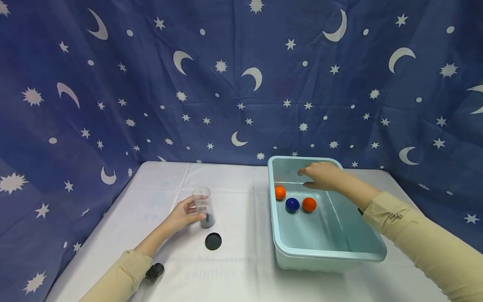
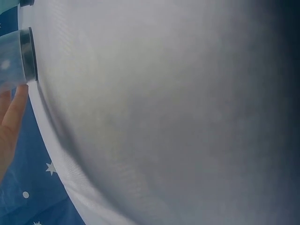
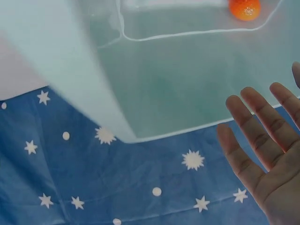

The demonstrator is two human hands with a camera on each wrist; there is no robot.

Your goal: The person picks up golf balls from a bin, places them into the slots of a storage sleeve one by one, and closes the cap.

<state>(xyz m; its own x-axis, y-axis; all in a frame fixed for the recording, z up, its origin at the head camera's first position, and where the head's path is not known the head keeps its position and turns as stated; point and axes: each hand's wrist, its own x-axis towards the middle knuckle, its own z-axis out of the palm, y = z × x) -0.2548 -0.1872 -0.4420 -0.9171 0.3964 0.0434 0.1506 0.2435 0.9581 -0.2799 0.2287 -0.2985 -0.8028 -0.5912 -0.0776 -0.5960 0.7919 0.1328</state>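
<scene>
Holding a clear cup [image 1: 204, 205] at left, reaching over a pale blue bin [image 1: 328, 253] at right

The left hand [image 1: 185, 216] has its grip clamped on the clear cup, which appears to stand roughly upright on the desk [image 1: 241, 235]; a black disc [image 1: 213, 241] lies just nearer. The right hand [image 1: 320, 175] hangs over the bin's far end, its grip apart and bare. On the bin floor lie an orange ball [image 1: 280, 193] by the left wall, a blue ball [image 1: 292, 205], and a second orange ball [image 1: 309, 204] to the right. Likely faults: the balls look smooth and round—an off-centre touch could roll one into its neighbours or out of reach. The cup, tall and narrow, might tip if the left hand pushed sideways. A forearm brushing the bin's right rim could set the balls rolling.
</scene>
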